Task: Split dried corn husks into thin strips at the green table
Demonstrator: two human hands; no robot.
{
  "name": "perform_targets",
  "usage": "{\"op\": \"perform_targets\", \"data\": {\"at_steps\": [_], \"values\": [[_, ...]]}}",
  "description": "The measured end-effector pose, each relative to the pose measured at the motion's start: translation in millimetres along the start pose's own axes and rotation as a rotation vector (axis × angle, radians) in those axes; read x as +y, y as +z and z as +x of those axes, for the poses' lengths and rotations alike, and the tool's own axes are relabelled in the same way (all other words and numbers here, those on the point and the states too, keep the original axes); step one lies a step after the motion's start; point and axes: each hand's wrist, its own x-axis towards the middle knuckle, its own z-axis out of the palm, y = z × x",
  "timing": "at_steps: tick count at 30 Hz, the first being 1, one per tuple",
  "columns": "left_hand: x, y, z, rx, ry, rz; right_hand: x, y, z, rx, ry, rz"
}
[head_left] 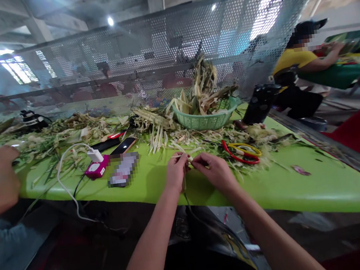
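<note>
My left hand and my right hand meet over the front edge of the green table. Both are closed in a pinch on a thin pale plant strip that runs between the fingertips. Part of the strip hangs down below my left hand. Loose pale strips lie just behind my hands. A teal basket full of dried husks stands further back.
Red and yellow loops lie right of my hands. Phones, a pink device with a white charger and cable sit to the left. Another person's hand rests far left. A seated person in yellow works at right behind a perforated screen.
</note>
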Motion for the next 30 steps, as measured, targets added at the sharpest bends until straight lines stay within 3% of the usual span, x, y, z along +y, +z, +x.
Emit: {"op": "perform_targets", "data": {"at_steps": [4,9,15,25,30], "values": [[-1.7,2.1,-2.1,0.04,0.158,0.418,-5.7,-4.6,-1.1,0.205,-0.114,-0.03],[-9.4,7.3,-6.6,-0.039,0.367,0.659,-7.4,-2.7,-0.1,0.149,-0.156,0.031],[-14.4,10.2,-5.3,-0.107,0.387,0.61,-9.1,-0.4,0.0,0.172,-0.156,-0.003],[-13.4,10.1,-6.4,-0.064,0.369,0.632,-7.5,1.3,-2.4,0.186,-0.216,-0.105],[-4.3,6.5,-5.4,-0.1,0.205,0.431,-6.4,-0.9,-3.5,0.248,-0.119,-0.113]]}}
